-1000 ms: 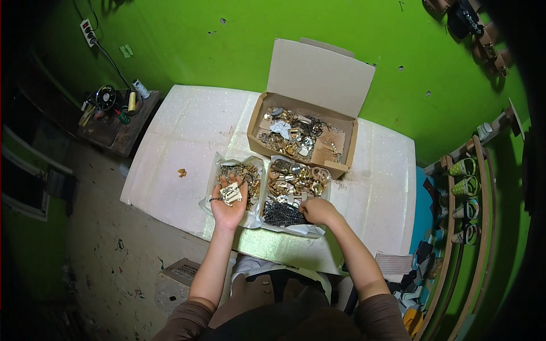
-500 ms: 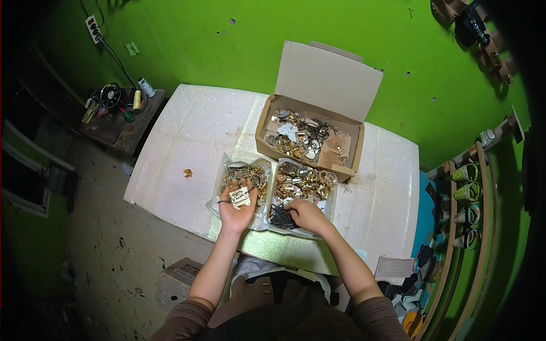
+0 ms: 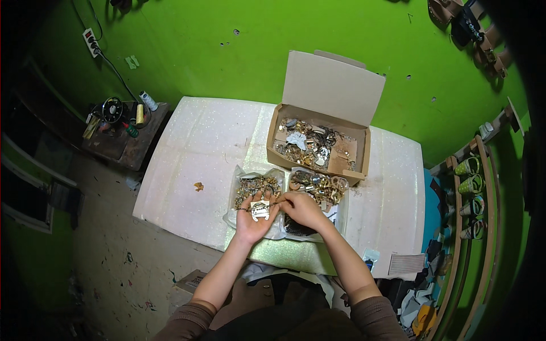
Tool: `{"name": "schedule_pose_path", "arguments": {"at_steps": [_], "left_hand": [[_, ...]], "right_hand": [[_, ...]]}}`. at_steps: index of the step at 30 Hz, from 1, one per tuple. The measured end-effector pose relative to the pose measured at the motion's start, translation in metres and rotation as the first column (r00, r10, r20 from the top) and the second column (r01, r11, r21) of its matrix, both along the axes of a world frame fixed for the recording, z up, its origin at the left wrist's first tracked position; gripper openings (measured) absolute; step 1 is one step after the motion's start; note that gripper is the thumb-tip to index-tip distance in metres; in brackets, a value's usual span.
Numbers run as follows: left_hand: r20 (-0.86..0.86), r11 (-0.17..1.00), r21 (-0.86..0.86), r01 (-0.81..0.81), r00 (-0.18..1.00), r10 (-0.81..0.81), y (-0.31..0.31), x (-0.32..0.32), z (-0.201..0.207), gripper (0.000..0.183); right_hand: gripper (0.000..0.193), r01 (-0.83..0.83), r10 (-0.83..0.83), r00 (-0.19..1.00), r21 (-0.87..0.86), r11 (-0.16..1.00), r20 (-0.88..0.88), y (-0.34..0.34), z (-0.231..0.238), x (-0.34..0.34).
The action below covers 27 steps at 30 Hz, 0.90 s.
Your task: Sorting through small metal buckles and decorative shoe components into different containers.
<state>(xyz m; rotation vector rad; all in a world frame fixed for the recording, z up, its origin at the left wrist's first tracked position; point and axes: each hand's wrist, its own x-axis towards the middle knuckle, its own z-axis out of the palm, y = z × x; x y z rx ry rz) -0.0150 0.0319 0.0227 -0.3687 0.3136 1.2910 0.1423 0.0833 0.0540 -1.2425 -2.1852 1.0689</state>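
Observation:
My left hand [image 3: 254,225] is palm up over the left tray [image 3: 232,200], fingers extended, bearing shiny, pale metal-looking pieces [image 3: 260,209] with a dark chain [image 3: 243,209] lying across them. Beside its fingertips, my right hand [image 3: 302,210] has its fingers pinched together on what looks like the dark chain's end. Small gold and dark metal fittings [image 3: 259,184] fill the left tray, which is lined with clear plastic. The right tray [image 3: 341,219], partly under my right hand, has larger gold buckle-like fittings [image 3: 316,184] and a dark heap [image 3: 297,228].
Behind the trays an open cardboard box [image 3: 318,166] contains mixed metal trinkets, its lid [image 3: 334,85] raised. A brown scrap [image 3: 198,186] lies on the white glittery tabletop [image 3: 176,165]. Thread spools [image 3: 148,100] stand on a side table at left. Sandals [image 3: 471,184] hang on a wooden rack at right.
My right hand has left the dark heap in the right tray and come to my left hand's fingertips. The dark chain now stretches between both hands. The whole view has shifted slightly.

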Motion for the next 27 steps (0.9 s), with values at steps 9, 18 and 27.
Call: {"name": "schedule_pose_path", "arguments": {"at_steps": [9, 18, 27], "left_hand": [[0.075, 0.995, -0.017, 0.102, 0.992, -0.100, 0.004, -0.029, -0.010, 0.025], [-0.007, 0.990, 0.007, 0.137, 0.991, -0.137, 0.007, -0.052, -0.007, 0.023], [0.013, 0.968, 0.002, 0.252, 0.968, -0.252, 0.001, -0.067, -0.011, 0.022]], "right_hand": [[0.022, -0.057, 0.052, 0.997, 0.107, 0.993, 0.049, -0.003, 0.014, -0.032], [0.017, -0.003, -0.046, 0.991, 0.362, 0.932, 0.126, -0.014, 0.019, -0.062], [0.015, 0.253, -0.240, 0.942, 0.029, 0.967, -0.234, -0.020, 0.027, -0.076]]}}
